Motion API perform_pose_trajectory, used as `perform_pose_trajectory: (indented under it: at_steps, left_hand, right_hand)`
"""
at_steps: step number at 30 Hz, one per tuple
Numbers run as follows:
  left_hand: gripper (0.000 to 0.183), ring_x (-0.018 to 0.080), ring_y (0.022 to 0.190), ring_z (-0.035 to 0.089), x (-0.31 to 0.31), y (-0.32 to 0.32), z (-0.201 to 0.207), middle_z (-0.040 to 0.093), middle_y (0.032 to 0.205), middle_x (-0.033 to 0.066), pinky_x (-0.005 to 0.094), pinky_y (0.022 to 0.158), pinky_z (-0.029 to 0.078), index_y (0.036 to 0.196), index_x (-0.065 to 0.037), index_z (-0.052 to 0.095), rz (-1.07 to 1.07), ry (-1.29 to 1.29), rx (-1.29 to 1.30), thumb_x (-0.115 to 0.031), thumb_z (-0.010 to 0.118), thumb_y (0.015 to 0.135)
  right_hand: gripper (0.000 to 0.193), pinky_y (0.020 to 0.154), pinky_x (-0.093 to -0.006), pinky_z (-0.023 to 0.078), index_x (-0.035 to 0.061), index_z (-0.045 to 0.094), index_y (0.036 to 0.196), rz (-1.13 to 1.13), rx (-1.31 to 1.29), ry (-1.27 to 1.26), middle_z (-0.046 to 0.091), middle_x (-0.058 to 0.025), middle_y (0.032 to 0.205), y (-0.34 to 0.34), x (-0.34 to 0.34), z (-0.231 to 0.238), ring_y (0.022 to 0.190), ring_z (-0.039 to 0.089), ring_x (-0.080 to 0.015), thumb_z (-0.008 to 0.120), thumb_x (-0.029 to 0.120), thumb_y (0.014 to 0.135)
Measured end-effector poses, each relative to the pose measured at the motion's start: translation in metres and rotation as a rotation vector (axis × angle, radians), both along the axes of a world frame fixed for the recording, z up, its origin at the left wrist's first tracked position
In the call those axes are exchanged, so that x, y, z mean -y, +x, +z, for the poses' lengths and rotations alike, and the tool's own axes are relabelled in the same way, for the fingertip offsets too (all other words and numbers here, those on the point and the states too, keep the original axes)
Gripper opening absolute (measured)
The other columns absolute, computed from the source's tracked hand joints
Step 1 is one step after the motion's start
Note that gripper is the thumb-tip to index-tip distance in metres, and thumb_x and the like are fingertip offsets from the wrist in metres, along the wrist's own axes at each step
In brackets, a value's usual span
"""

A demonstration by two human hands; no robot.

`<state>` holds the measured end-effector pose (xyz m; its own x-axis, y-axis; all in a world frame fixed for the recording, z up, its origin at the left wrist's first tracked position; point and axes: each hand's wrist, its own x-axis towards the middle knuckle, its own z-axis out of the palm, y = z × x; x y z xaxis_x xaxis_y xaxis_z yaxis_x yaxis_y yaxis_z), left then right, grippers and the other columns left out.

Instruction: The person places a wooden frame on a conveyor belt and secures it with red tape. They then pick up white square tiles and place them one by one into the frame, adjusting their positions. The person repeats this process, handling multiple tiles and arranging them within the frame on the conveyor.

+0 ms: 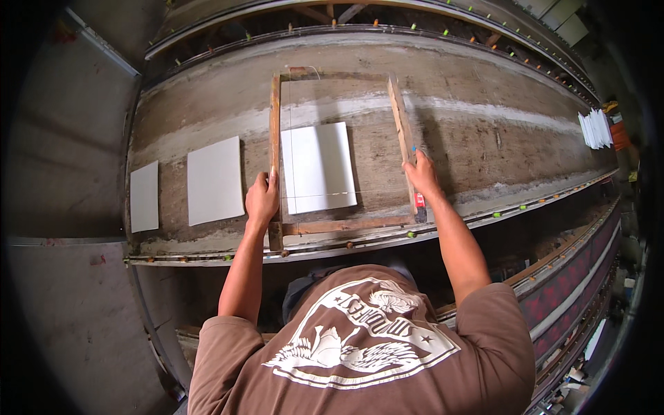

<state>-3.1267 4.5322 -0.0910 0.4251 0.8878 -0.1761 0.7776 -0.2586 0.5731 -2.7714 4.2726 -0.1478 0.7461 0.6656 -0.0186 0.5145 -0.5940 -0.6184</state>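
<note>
My left hand (263, 199) grips the left bar of a rectangular wooden frame (274, 124), fingers wrapped round the wood. On the frame's right bar my right hand (422, 174) is closed in the same way. A small blue bit shows above its fingers, and a red label-like piece (419, 200) sits lower on that bar. Thin lines, like threads, cross the frame's opening near its left and lower sides. Through the opening I see a white sheet (320, 166) lying on the long worktable (484, 149). Whether the frame touches the table, I cannot tell.
Left of the frame lie two more white sheets, one nearer (216, 181) and one at the table's left end (144, 197). A pile of white sheets (595, 129) stands at the far right end. Rails with small coloured stops (351, 245) run along both long edges.
</note>
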Motion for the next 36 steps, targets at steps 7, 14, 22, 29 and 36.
perform_pose_trajectory:
  at_steps: [7,14,22,29,36]
  left_hand:
    - [0.051,0.0476,0.087,0.068,0.046,0.069,-0.005,0.072,0.09,0.026,0.0549,0.075,0.051,0.115,-0.003,0.066,0.005,0.071,0.081,-0.048,0.046,0.106]
    - [0.049,0.0463,0.091,0.069,0.101,0.136,-0.025,0.072,0.093,0.0259,0.0514,0.079,0.052,0.121,-0.002,0.066,-0.03,-0.002,0.146,-0.044,0.045,0.107]
    - [0.048,0.0424,0.106,0.069,0.153,0.171,-0.069,0.071,0.108,0.0286,0.0436,0.089,0.053,0.127,0.002,0.064,-0.077,-0.122,0.239,-0.039,0.049,0.108]
    - [0.046,0.0425,0.113,0.067,0.178,0.177,-0.099,0.07,0.114,0.0289,0.0421,0.092,0.053,0.129,0.003,0.064,-0.063,-0.13,0.221,-0.036,0.048,0.109]
    - [0.047,0.0432,0.114,0.066,0.179,0.181,-0.096,0.069,0.116,0.0287,0.0425,0.094,0.053,0.128,0.003,0.065,-0.057,-0.114,0.19,-0.036,0.047,0.109]
  right_hand:
    - [0.061,0.097,-0.0493,0.05,-0.0026,0.055,0.136,-0.053,0.038,-0.029,0.067,-0.0299,0.121,0.057,0.042,0.033,0.115,0.064,-0.0455,0.071,0.03,0.087]
    - [0.059,0.097,-0.0498,0.05,-0.003,0.055,0.135,-0.024,0.04,0.03,0.067,-0.0301,0.122,0.137,0.098,0.001,0.115,0.063,-0.0462,0.07,0.029,0.088]
    - [0.064,0.099,-0.0473,0.05,-0.0072,0.053,0.139,0.016,0.025,-0.012,0.065,-0.0324,0.124,0.192,0.147,-0.034,0.117,0.063,-0.0457,0.071,0.028,0.088]
    - [0.055,0.096,-0.0482,0.051,-0.0037,0.057,0.135,0.026,0.019,-0.036,0.068,-0.0297,0.118,0.2,0.164,-0.04,0.115,0.064,-0.0447,0.065,0.035,0.096]
    - [0.054,0.098,-0.0424,0.049,-0.0017,0.064,0.127,0.048,-0.214,0.029,0.069,-0.0236,0.121,0.223,0.167,-0.046,0.118,0.065,-0.0388,0.044,0.046,0.109]
